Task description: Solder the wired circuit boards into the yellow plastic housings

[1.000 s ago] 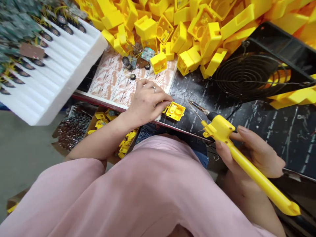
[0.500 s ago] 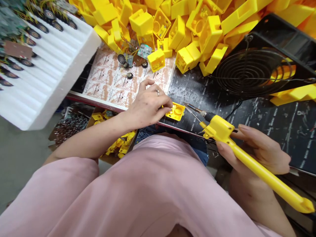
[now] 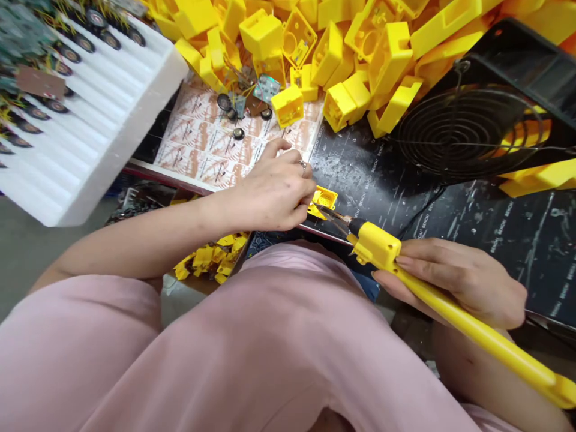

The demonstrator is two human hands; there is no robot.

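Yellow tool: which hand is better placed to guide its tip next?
Probably the right: the right hand grips the yellow tool, aimed at the small yellow case. The left hand partly covers the case, seemingly better placed to steady it.

Left grip (image 3: 284, 191) curled, downturned; right grip (image 3: 468, 281) clasped

Bench (image 3: 517, 204) is pretty beat up: black top, white lettering, plenty of scratches and pale specks. A sheet with reddish-brown print (image 3: 198, 144) covers part of it, left side from where I'm standing. Big black fan (image 3: 459, 129) with a round wire guard on the right, black cord (image 3: 423, 209) by it. White ridged foam slab (image 3: 112, 102) off to the left, plain grey floor (image 3: 18, 258) below, carton (image 3: 198, 283) under the bench edge. Soft sheen of light on the black.
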